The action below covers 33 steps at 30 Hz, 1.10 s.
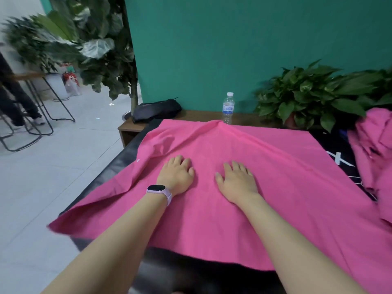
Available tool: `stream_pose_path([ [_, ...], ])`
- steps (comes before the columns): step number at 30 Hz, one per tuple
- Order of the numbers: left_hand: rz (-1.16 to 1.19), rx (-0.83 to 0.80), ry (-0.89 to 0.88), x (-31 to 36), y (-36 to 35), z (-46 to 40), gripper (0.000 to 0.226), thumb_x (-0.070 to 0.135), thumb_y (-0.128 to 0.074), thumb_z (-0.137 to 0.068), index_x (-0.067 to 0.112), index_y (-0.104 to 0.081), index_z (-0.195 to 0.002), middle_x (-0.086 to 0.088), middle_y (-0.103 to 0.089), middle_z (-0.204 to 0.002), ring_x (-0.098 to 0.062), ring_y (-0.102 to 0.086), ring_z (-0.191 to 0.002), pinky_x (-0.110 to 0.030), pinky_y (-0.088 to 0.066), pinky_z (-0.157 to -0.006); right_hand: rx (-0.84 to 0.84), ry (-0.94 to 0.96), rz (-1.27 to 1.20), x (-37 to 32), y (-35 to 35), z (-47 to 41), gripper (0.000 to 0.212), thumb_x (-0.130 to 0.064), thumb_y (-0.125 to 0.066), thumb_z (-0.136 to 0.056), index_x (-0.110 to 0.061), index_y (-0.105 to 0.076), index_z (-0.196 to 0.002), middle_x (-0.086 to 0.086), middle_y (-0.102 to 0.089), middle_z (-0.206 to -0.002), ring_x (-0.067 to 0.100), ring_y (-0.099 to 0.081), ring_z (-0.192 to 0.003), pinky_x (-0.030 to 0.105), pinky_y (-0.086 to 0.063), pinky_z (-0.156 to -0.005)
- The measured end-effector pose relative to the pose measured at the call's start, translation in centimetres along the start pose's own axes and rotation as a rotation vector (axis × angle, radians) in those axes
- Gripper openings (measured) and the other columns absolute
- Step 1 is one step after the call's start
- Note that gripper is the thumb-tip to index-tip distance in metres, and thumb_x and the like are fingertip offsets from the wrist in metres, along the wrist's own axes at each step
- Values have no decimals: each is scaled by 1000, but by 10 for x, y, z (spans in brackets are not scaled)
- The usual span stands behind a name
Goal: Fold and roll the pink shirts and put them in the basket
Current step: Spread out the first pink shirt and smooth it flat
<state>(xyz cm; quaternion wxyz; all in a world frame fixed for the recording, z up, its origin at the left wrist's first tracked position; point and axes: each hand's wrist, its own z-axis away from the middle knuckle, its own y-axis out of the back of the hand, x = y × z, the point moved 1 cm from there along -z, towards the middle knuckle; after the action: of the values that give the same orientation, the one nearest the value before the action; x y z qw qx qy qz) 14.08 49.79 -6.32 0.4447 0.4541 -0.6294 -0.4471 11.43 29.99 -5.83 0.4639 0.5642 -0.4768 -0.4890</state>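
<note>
Two bare hands lie flat and spread on the cloth: the left hand (177,176), with a pale lilac smartwatch (159,190) on its wrist, and the right hand (236,182) just beside it, palms down and pinching nothing. Under them is the bright pink woven-cotton shirt (265,166), laid wide over a black padded table (118,166), its left edge hanging off the side and a raised crease running up to a peak at the far edge. The fabric looks thin, light and limp; it should slide easily on the smooth black surface and wrinkle at a touch, so I judge it best taken at a hem or corner with the other palm pinning it. More crumpled pink shirts (373,149) sit heaped at the right end of the table. Beyond, a clear plastic water bottle (228,108), a flat black pouch (156,110) and a leafy green potted plant (314,94) stand on a brown wooden ledge against a teal wall. No basket shows.
</note>
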Motion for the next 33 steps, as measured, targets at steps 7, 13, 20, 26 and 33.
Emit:
stream_pose_path([
  [7,-59,-82,403,-5,20,103,93,78,-22,-88,20,-17,-159,-18,-10,-166,-36,-3,-153,-53,-2,-122,-135,239,-102,-37,-2,82,69,-63,-20,-102,-29,-16,-162,4,-9,-170,21,-6,-156,38,-2,-126],
  [13,5,-111,246,-4,29,155,98,83,-21,-86,21,-13,-161,-7,-12,-167,-28,-6,-154,-49,-4,-123,-179,230,-57,-18,7,118,71,-69,-15,-100,-34,-6,-162,-3,1,-170,14,3,-156,34,4,-124],
  [20,56,-89,291,-43,40,185,81,78,-18,-92,33,-16,-160,2,-11,-168,-26,-5,-154,-53,5,-123,-124,226,-43,-7,5,146,71,-69,-13,-100,-34,-9,-162,-5,-3,-170,14,0,-156,34,2,-125],
  [26,21,-125,510,-54,52,178,92,83,-18,-88,26,-18,-159,-11,-7,-168,-38,2,-153,-64,8,-118,-140,235,-35,0,1,142,75,-74,-11,-96,-37,-6,-161,-9,1,-169,11,3,-156,34,3,-125],
  [33,-69,-149,520,-28,36,124,108,82,-23,-88,3,-4,-159,-33,1,-162,-48,4,-150,-55,1,-123,-161,188,-50,2,0,103,73,-73,-10,-97,-39,-3,-161,-9,4,-169,11,5,-155,33,7,-121],
])
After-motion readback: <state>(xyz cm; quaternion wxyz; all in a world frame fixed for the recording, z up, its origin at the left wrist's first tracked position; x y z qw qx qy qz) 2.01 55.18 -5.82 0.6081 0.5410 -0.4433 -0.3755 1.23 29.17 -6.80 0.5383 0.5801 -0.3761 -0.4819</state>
